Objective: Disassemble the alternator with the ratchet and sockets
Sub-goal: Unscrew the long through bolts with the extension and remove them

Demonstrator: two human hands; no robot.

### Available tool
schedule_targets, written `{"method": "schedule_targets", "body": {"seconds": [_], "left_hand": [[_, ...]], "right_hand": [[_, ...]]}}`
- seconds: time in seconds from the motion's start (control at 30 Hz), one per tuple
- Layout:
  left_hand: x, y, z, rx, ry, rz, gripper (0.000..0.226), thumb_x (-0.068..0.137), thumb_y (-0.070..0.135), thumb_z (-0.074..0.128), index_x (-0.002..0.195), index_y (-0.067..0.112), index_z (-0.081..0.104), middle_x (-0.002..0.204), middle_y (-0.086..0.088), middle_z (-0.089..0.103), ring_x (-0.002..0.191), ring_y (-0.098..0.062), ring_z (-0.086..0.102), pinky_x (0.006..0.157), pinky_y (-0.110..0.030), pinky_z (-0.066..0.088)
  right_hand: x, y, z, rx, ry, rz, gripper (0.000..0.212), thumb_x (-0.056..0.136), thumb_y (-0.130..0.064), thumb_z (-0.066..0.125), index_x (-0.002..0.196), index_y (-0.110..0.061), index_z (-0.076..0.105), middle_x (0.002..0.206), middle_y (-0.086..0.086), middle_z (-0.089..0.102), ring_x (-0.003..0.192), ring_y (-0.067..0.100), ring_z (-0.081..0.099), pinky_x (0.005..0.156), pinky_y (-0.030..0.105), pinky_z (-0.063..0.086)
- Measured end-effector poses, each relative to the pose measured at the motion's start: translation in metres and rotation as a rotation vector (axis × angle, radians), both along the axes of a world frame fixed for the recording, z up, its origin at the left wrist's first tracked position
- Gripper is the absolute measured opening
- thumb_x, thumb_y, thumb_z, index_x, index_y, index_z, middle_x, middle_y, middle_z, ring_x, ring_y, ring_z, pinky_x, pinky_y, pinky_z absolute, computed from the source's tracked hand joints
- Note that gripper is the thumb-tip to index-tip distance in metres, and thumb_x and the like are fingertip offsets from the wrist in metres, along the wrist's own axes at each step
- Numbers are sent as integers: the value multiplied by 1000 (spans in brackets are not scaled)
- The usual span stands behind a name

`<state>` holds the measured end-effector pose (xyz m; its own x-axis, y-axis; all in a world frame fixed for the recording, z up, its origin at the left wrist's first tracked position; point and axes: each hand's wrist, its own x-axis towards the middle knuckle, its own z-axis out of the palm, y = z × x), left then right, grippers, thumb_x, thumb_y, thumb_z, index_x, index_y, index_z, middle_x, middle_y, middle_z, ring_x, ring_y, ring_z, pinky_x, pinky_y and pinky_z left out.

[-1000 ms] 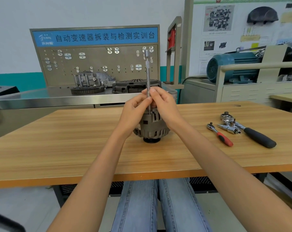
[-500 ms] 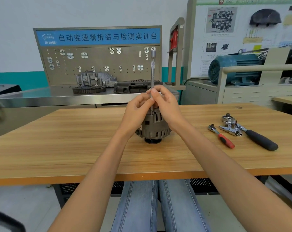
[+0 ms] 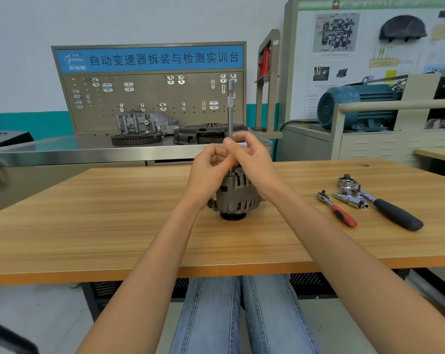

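Wooden table [image 3: 114, 226] – light laminate, straight grain, flat rectangular top – carries everything. Behind it a stainless bench [image 3: 63, 152] with a beige pegboard [image 3: 150, 103] under a blue banner, plus a toothed ring gear [image 3: 136, 138] and a dark ribbed housing [image 3: 206, 134] sitting on the steel. To the right rear, a teal electric motor [image 3: 354, 106], finned cylinder shape.

Alternator [image 3: 238, 198] stands near the middle of the table, upright on its black pulley end – grey cast metal, round body, slotted vents round the rim. A long extension bar [image 3: 231, 111] rises straight up out of its top: thin polished steel shaft, knurled band high up, wider square-drive head at the very top.

Both hands are together on the bar just above the alternator. Left hand [image 3: 210, 169] has fingers curled, pinching the lower shaft; right hand [image 3: 254, 159] pinches it from the other side, thumb and forefinger on the steel (the contact point with the alternator is hidden by the fingers).

Well off to the right on the table: black-handled ratchet [image 3: 385, 205], rubbery grip, chrome head; small red-handled ratchet [image 3: 337, 209]; chrome sockets [image 3: 350, 199] lying between them, touching or nearly so – cannot tell.
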<state>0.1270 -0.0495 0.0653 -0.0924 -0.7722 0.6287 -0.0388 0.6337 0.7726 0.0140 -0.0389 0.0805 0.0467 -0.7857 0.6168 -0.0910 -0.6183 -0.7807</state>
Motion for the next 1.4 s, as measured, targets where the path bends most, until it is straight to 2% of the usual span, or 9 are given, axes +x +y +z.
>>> {"method": "schedule_targets", "body": {"seconds": [0.1, 0.33, 0.4, 0.5, 0.6, 0.8, 1.1, 1.27, 1.4], "left_hand": [[-1, 3, 1, 8, -17, 19, 14, 90, 20, 65, 78, 22, 57, 71, 10, 59, 64, 3, 55, 57, -10, 41], [5, 9, 4, -6, 100, 82, 10, 96, 11, 52, 93, 17, 59, 98, -2, 66, 91, -11, 64, 79, -22, 51], [4, 14, 13, -103, 125, 191, 12, 97, 10, 50, 104, 14, 59, 100, -1, 63, 88, 0, 63, 75, -16, 50], [4, 18, 40, -152, 31, 166, 23, 99, 14, 49, 119, 11, 60, 104, 6, 63, 82, 14, 60, 65, -4, 46], [8, 19, 68, -77, -156, 103, 29, 98, 10, 50, 125, 8, 60, 103, 4, 69, 88, -1, 66, 69, -10, 51], [11, 20, 84, 37, -208, -5, 32, 94, 1, 55, 125, -3, 57, 107, -15, 68, 83, -12, 69, 77, -24, 58], [11, 10, 83, 60, -174, 87, 15, 83, 11, 73, 84, 17, 59, 77, 0, 61, 62, -6, 61, 61, -17, 53], [6, 7, 80, 44, -147, 109, 15, 85, 14, 72, 89, 16, 57, 76, 2, 56, 72, -9, 58, 65, -18, 51], [4, 11, 78, 50, -215, 45, 23, 93, 14, 62, 115, 9, 61, 91, 1, 66, 85, -9, 65, 81, -24, 56]], "right_hand": [[-1, 1, 1, -4, 6, 18, 4, 94, -26, 56, 92, -24, 58, 73, -8, 69, 72, -1, 66, 61, 10, 48], [-2, 0, 1, -26, 53, 7, 21, 99, -22, 45, 94, -31, 63, 95, -15, 66, 89, -9, 60, 74, 6, 47], [-1, -1, 1, -26, 55, 9, 23, 100, -22, 42, 97, -31, 63, 96, -17, 65, 89, -13, 59, 72, 3, 44], [-1, -3, 1, -12, 36, 41, 24, 101, -22, 40, 102, -23, 64, 95, -14, 67, 85, -12, 62, 67, 2, 43], [-3, -4, 1, 19, 8, 63, 27, 102, -22, 37, 95, -24, 63, 82, -8, 70, 80, 0, 67, 70, 11, 50], [-4, -3, 2, 42, 17, 85, 30, 103, -23, 33, 93, -23, 61, 72, -5, 68, 74, 7, 67, 78, 22, 54], [-3, -2, -4, 19, -10, 82, 9, 90, -19, 61, 97, -16, 56, 78, -5, 71, 76, 4, 68, 66, 10, 49], [-4, -2, -4, 1, -5, 87, 3, 93, -15, 57, 91, -13, 58, 77, -4, 73, 78, 8, 70, 66, 12, 50], [-5, -1, -4, 10, -9, 124, 9, 95, -15, 53, 97, -19, 61, 87, -3, 73, 84, 9, 71, 70, 14, 51]]}}
